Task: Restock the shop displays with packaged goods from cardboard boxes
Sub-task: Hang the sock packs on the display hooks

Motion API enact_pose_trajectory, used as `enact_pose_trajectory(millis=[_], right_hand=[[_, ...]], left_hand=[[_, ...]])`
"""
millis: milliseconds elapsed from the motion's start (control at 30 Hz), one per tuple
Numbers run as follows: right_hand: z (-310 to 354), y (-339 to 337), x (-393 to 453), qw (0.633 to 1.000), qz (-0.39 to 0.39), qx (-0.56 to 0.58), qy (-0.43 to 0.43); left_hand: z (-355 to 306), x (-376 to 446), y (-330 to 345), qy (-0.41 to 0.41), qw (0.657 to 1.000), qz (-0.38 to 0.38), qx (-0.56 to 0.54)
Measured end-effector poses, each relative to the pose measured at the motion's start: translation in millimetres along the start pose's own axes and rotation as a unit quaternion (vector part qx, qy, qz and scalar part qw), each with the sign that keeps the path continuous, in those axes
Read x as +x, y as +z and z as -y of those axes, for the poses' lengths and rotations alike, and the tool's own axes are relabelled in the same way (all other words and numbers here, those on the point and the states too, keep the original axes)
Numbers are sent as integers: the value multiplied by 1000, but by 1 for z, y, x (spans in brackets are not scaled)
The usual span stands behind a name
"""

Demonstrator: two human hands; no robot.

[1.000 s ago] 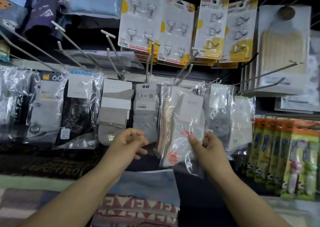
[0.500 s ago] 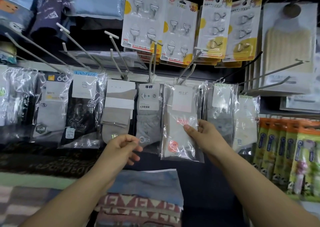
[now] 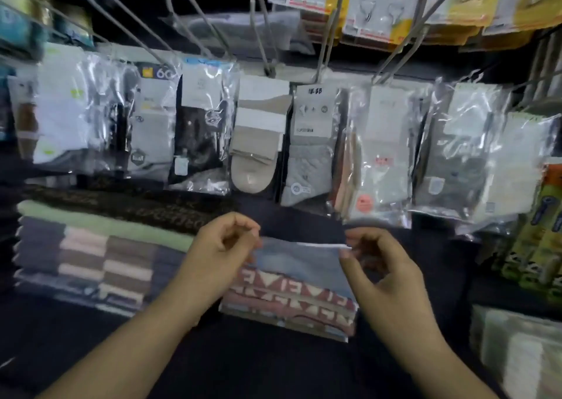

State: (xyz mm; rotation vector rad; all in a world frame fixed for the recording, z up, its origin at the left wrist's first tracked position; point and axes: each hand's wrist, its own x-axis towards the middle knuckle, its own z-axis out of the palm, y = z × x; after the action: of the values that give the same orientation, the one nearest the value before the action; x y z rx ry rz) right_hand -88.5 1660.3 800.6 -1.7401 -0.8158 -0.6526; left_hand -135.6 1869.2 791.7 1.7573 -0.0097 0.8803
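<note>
Clear packs of socks hang in a row on pegs; the white sock pack (image 3: 380,161) with a red sticker hangs free on its peg. Below it a blue fabric pack (image 3: 301,264) lies on top of a stack of red patterned packs (image 3: 292,304) on the dark shelf. My left hand (image 3: 223,246) has its fingers curled at the blue pack's upper left corner. My right hand (image 3: 375,261) is curled at its upper right corner, thumb on the white top edge. Both seem to pinch that edge.
Long metal pegs (image 3: 194,18) jut out toward me above the socks. Carded metal hooks (image 3: 374,6) hang at the top right. Striped folded packs (image 3: 100,258) lie at the left, green and orange packs (image 3: 544,231) stand at the right, and white packs (image 3: 523,350) sit at the lower right.
My right hand let go of the white sock pack, which now hangs on its peg. Both hands dropped to the blue pack on the shelf, and my view tilted downward.
</note>
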Motion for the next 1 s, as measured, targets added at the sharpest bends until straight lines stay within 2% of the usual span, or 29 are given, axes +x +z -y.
enact_pose_trajectory(millis=[167,300,400,533,633,767,867,1000], right_hand=[[-4,59,-38,978,172,104,57],[-7,116,-72,942,282,155,91],[4,152,-101,907,360,198,92],[23,196,-145,854,451,244,85],[30,229,-183,815,507,266,88],[25,270,-239,783,559,253,107],[19,289,-277,754,602,230,130],[13,299,-315,719,648,196,158]], left_hand=[[41,-68,-52,-64,993,-67,72],[65,-137,-111,-132,966,-174,136],[71,-194,-151,-195,932,-248,177],[70,-276,-187,-262,866,-348,247],[68,-335,-199,-320,817,-396,271],[74,-403,-207,-376,757,-447,293],[79,-434,-210,-412,730,-464,286],[92,-459,-220,-454,716,-460,264]])
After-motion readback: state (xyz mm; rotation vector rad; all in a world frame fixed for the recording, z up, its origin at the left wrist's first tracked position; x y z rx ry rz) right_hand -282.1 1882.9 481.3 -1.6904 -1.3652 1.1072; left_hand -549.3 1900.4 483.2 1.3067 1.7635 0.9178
